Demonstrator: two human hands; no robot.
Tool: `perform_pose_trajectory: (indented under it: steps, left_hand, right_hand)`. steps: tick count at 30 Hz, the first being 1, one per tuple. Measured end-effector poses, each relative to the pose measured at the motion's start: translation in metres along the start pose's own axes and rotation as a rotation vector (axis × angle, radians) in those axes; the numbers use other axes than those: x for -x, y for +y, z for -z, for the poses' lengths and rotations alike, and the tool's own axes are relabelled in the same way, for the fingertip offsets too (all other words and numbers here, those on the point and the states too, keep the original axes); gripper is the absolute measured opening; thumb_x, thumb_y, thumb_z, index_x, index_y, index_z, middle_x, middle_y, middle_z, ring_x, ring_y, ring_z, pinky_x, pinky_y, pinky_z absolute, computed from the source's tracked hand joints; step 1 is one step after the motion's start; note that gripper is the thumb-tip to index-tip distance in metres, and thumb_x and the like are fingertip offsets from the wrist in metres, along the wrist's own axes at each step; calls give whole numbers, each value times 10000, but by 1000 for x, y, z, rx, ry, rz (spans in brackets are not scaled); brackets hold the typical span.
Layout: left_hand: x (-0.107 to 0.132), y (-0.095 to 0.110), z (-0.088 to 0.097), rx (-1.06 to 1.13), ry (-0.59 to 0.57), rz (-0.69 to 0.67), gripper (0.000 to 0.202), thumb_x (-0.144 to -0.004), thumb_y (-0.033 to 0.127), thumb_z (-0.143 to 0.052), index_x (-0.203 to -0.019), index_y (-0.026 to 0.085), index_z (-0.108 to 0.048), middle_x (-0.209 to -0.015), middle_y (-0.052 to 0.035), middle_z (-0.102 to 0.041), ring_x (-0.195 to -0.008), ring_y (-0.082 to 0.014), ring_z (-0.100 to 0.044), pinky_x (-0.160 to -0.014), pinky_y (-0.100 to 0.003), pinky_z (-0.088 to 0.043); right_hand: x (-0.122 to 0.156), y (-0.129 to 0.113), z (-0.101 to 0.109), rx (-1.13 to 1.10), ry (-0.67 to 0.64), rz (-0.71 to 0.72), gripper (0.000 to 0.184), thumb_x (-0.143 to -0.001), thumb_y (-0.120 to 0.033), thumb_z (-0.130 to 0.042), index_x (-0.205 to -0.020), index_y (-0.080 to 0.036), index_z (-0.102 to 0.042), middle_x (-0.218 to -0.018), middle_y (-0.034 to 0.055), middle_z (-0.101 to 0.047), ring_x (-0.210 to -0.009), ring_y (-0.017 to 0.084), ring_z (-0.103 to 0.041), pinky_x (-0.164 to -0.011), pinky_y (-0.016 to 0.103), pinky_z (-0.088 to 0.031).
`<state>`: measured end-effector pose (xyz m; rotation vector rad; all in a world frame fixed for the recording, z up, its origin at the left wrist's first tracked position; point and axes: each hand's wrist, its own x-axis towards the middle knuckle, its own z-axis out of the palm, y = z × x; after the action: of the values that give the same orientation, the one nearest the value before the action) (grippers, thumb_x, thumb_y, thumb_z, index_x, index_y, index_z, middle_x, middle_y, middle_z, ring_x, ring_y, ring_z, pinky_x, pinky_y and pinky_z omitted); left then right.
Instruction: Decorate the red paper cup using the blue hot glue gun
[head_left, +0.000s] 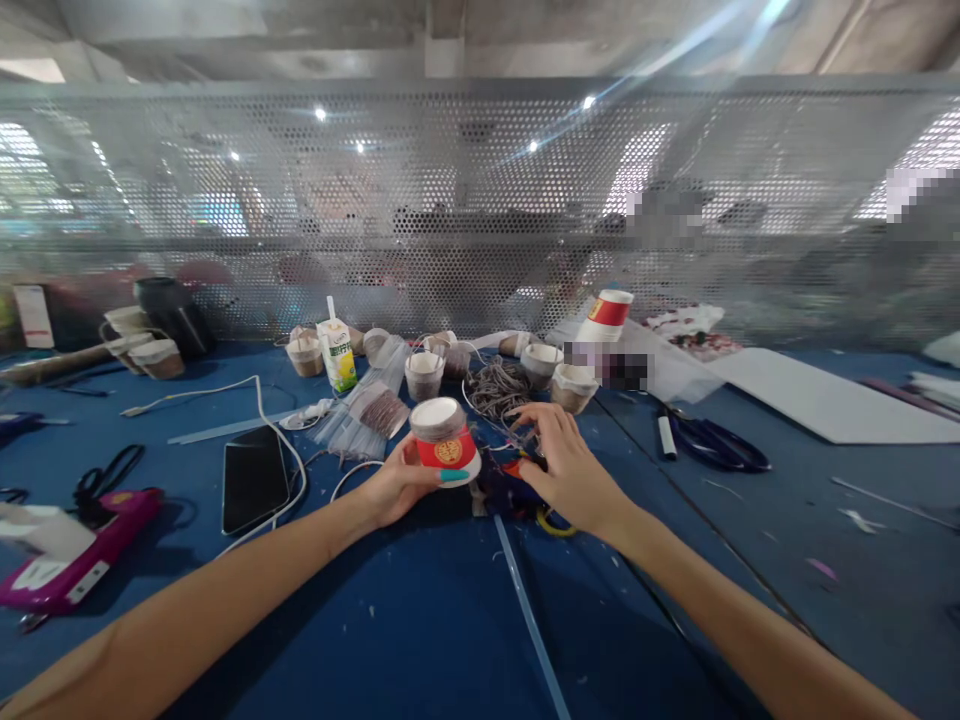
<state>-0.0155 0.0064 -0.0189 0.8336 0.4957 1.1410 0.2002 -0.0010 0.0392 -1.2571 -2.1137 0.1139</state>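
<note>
My left hand (401, 485) is closed round a red and white paper cup (452, 456) with a gold emblem. Brown cord is wound around the cup's upper end, and its white top faces me. To the right, my right hand (566, 460) has curved fingers, with the thumb apart from the index finger. Thin strands pass near its fingertips; whether they touch is unclear. Beneath this hand lies a dark tool with red and yellow parts, mostly hidden. A translucent glue stick (529, 610) runs from it toward me. Behind both hands sits a heap of brown cord (499, 388).
Several cord-wrapped cups (424, 376) stand at the back before a perforated metal screen (450, 200). On the left are a drink carton (337, 355), a phone (255, 480), a white cable and a magenta power strip (90, 550). Scissors (720, 440) and a white board (840, 395) lie right.
</note>
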Motion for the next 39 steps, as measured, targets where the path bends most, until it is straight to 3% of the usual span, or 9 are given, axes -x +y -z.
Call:
perform_pose_trajectory:
  steps: [3, 8, 13, 15, 19, 24, 30, 34, 39]
  left_hand:
    - [-3, -2, 1, -63, 68, -78, 622, -441, 49, -791, -1016, 177, -594, -945, -44, -687, -916, -235, -636, -880, -405, -464]
    - [-7, -4, 0, -133, 233, -364, 713, -388, 11, -804, -1034, 198, -567, -1015, -21, -669, -1064, -234, -577, -982, -390, -406]
    - [-6, 3, 0, 46, 145, -92, 566, -466, 30, -757, -983, 176, -578, -929, -31, -689, -908, -212, -642, -929, -399, -448]
    - [-5, 7, 2, 155, 65, 48, 474, -511, 65, -729, -955, 157, -591, -904, -53, -698, -864, -208, -655, -911, -398, -460]
    - [-4, 8, 4, 200, 39, 157, 447, -534, 40, -690, -957, 153, -606, -820, -42, -703, -757, -173, -658, -839, -348, -487]
    - [-7, 8, 3, 189, 201, 91, 338, -578, 27, -663, -878, 167, -594, -822, -31, -692, -762, -159, -647, -741, -285, -499]
    - [-8, 12, 2, 246, 315, 69, 241, -644, 35, -606, -849, 157, -571, -786, -40, -673, -715, -153, -628, -653, -283, -495]
    - [-7, 13, -1, 200, 263, 89, 307, -601, 24, -650, -859, 168, -566, -783, -31, -673, -710, -160, -628, -648, -291, -483]
    - [-9, 10, 1, 155, 193, 98, 307, -589, 58, -699, -851, 167, -581, -806, -41, -679, -727, -168, -627, -663, -300, -468]
  right_hand:
    - [-5, 7, 9, 238, -142, -69, 331, -670, -190, -483, -995, -160, -429, -1033, 135, -466, -1023, 304, -494, -866, 445, -452]
    - [-5, 16, 6, 466, -11, -37, 413, -647, -138, -514, -1049, -87, -433, -1078, 193, -408, -1080, 366, -440, -900, 492, -422]
    - [1, 16, 15, 121, -417, 213, 437, -701, -159, -517, -1126, -175, -421, -1067, 116, -490, -1017, 250, -510, -842, 390, -486]
    - [5, 10, 17, 97, -478, 232, 425, -689, -164, -541, -1103, -180, -446, -1008, 103, -527, -963, 244, -529, -807, 388, -494]
    - [15, -1, 2, 254, -301, 249, 336, -611, -133, -561, -938, -169, -495, -956, 118, -529, -906, 272, -515, -771, 435, -480]
    - [18, 7, -25, 391, -205, 228, 200, -638, -129, -552, -815, -177, -473, -841, 91, -496, -799, 250, -487, -695, 406, -479]
    - [11, 26, -23, 358, -110, 246, 267, -649, -136, -636, -855, -182, -473, -889, 102, -540, -843, 271, -505, -738, 426, -480]
    - [12, 21, -13, 193, 71, 179, 178, -730, -200, -578, -870, -194, -468, -862, 102, -584, -812, 269, -560, -685, 398, -491]
    - [16, -5, -4, -266, 138, -157, 177, -853, -388, -492, -850, -211, -494, -558, -2, -584, -453, 180, -588, -453, 287, -468]
